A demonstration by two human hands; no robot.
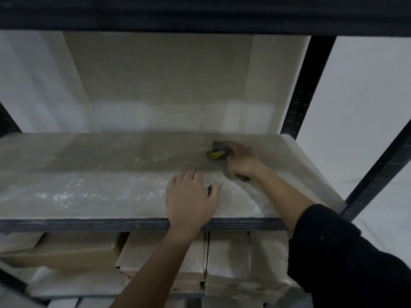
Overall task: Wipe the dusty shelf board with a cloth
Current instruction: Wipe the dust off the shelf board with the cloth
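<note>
The shelf board (89,174) is a pale grey-brown panel with white dust streaks across its left and middle. My right hand (241,160) grips a dark grey and yellow-green cloth (216,152) and presses it on the board near the back right. Around the cloth the surface looks darker and cleaner. My left hand (189,196) lies flat, palm down, on the board near its front edge, holding nothing.
A black metal rail (89,224) fronts the board, and a black upright post (300,90) stands at the right. A dark upper shelf (200,12) hangs overhead. Cardboard boxes (73,252) fill the shelf below. A white wall lies behind.
</note>
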